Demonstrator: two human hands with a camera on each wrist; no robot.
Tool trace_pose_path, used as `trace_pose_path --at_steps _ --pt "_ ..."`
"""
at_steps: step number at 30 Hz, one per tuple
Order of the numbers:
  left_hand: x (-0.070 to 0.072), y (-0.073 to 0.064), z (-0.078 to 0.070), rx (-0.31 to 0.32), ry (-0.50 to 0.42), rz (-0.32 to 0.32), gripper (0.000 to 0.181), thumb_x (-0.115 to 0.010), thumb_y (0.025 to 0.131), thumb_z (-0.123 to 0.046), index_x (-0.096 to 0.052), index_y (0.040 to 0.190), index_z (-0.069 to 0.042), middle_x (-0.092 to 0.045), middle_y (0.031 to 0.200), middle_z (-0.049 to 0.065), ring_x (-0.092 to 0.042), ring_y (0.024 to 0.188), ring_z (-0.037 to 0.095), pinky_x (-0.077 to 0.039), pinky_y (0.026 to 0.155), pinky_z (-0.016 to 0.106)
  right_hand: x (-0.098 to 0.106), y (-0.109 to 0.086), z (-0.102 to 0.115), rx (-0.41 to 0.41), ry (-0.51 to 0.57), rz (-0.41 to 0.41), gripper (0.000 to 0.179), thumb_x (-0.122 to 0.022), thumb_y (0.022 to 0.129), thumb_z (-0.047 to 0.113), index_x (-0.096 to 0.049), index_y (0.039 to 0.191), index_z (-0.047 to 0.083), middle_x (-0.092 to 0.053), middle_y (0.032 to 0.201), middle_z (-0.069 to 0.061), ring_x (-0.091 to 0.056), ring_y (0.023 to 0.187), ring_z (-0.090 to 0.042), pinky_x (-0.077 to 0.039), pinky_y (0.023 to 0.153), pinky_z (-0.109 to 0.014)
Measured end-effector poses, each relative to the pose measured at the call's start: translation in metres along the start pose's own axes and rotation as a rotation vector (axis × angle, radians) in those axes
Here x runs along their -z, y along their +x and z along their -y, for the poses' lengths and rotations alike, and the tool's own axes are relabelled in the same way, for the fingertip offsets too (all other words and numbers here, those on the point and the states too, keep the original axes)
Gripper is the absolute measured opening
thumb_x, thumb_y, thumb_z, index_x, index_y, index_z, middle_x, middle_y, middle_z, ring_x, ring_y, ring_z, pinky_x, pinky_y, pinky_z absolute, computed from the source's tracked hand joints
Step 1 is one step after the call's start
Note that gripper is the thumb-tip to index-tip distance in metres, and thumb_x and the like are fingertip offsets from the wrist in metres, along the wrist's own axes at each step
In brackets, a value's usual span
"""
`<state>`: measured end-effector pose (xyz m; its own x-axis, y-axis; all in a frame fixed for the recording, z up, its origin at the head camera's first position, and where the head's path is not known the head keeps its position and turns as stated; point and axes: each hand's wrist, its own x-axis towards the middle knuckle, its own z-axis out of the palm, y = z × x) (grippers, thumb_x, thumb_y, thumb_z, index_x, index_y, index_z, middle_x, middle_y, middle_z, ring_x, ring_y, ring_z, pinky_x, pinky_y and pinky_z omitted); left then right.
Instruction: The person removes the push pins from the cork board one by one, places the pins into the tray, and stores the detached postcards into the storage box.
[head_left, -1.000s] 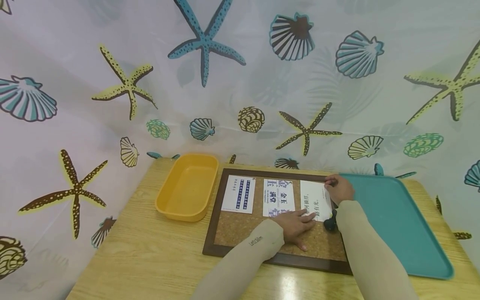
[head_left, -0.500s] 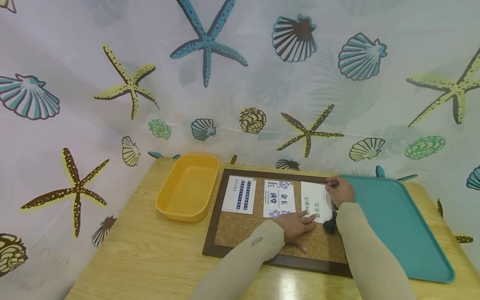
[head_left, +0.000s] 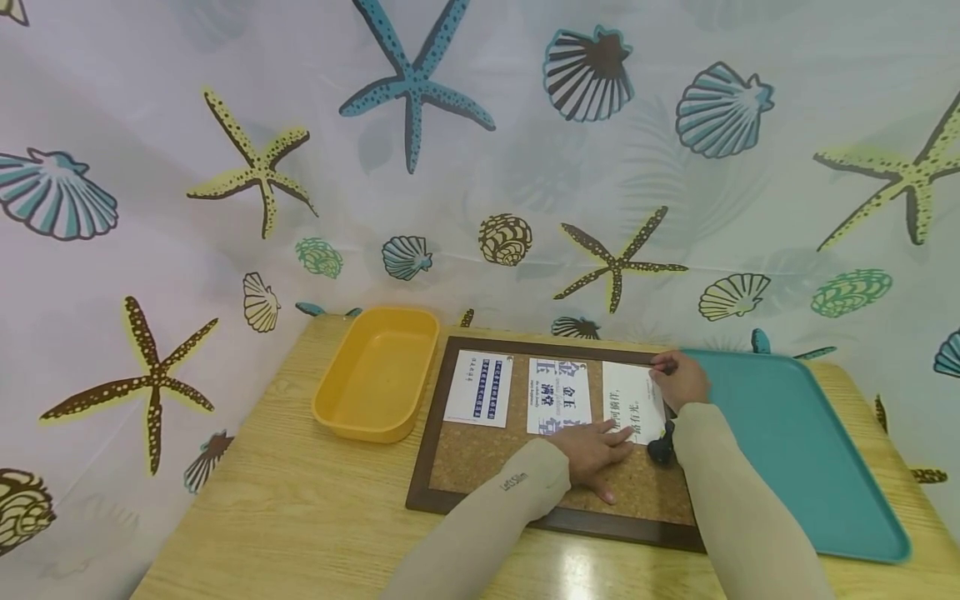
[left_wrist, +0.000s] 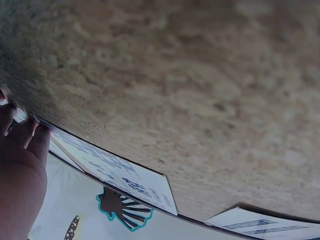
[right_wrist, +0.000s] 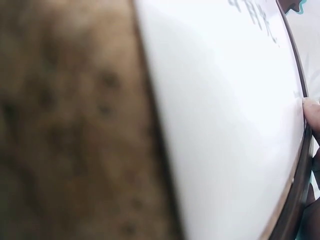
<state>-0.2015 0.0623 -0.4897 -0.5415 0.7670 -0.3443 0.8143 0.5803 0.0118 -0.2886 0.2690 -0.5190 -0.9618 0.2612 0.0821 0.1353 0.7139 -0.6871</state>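
A cork board (head_left: 480, 458) in a dark brown frame lies on the table in the head view. At its right side is a white card (head_left: 630, 387) with dark printed characters. My left hand (head_left: 588, 454) lies flat on the board, fingers spread, with fingertips over the card's lower left part. The thumb and curled fingers of my right hand (head_left: 681, 382) pinch at the card's top right corner, by the frame; I cannot tell whether a small pin is between them. In the right wrist view, a fingertip (right_wrist: 311, 112) meets the edge of the white card.
Two more printed cards, a left card (head_left: 477, 387) and a middle card (head_left: 558, 396), are on the board. A yellow tray (head_left: 382, 367) stands left of it. A teal tray (head_left: 795, 450) lies right, partly behind the right sleeve. A patterned curtain (head_left: 465, 183) closes off the back.
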Motion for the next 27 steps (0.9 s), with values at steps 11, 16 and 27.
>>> trace_pose_path --at_steps 11,16,27 --pt "0.002 -0.003 0.001 -0.012 -0.026 -0.002 0.090 -0.055 0.081 -0.066 -0.020 0.155 -0.027 -0.005 0.161 -0.009 -0.008 0.147 0.014 -0.016 0.115 0.022 -0.001 -0.001 -0.001 0.009 0.030 0.013 0.018 -0.062 0.091 0.006 -0.060 0.108 0.001 -0.061 0.102 -0.017 -0.055 0.091 -0.031 -0.043 0.079 -0.044" --pt "0.003 -0.006 0.000 -0.015 -0.034 -0.016 0.090 -0.056 0.081 -0.065 -0.022 0.154 -0.026 -0.008 0.161 -0.007 -0.010 0.147 0.015 -0.018 0.115 0.022 -0.004 -0.001 -0.003 0.005 0.018 -0.007 0.017 -0.063 0.091 0.007 -0.061 0.108 0.002 -0.062 0.099 -0.015 -0.055 0.087 -0.028 -0.042 0.075 -0.041" --pt "0.006 -0.011 -0.001 -0.014 -0.066 -0.031 0.089 -0.058 0.081 -0.064 -0.025 0.154 -0.025 -0.011 0.161 -0.008 -0.012 0.147 0.015 -0.020 0.114 0.021 -0.003 -0.002 -0.003 0.004 0.042 -0.009 0.013 -0.062 0.092 0.006 -0.061 0.103 0.001 -0.062 0.101 -0.019 -0.055 0.090 -0.031 -0.043 0.078 -0.044"
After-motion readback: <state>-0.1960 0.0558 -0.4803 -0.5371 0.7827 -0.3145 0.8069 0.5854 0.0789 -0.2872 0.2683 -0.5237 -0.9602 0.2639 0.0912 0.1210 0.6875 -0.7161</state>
